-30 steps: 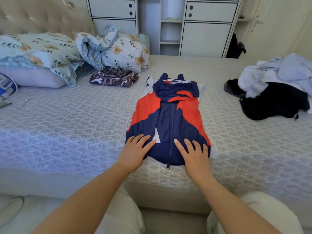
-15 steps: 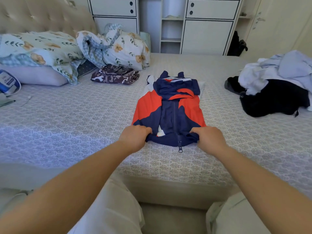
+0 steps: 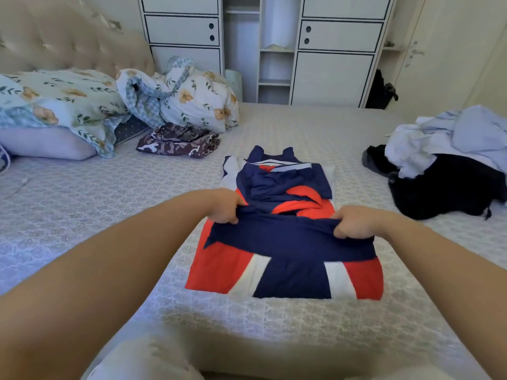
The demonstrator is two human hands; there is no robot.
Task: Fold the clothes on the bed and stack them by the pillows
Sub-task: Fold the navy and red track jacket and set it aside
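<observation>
Hem now raised: soft tricolour jacket, both hands' grip.

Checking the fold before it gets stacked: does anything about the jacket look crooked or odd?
Nothing stands out. The jacket lies straight on the bed; the left hand and right hand grip its hem evenly, mid-fold.

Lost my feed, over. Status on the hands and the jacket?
Left hand and right hand both grip the jacket hem, lifted mid-fold. Folded patterned garment by the pillows. Unfolded pile at right, not obstructing.
</observation>
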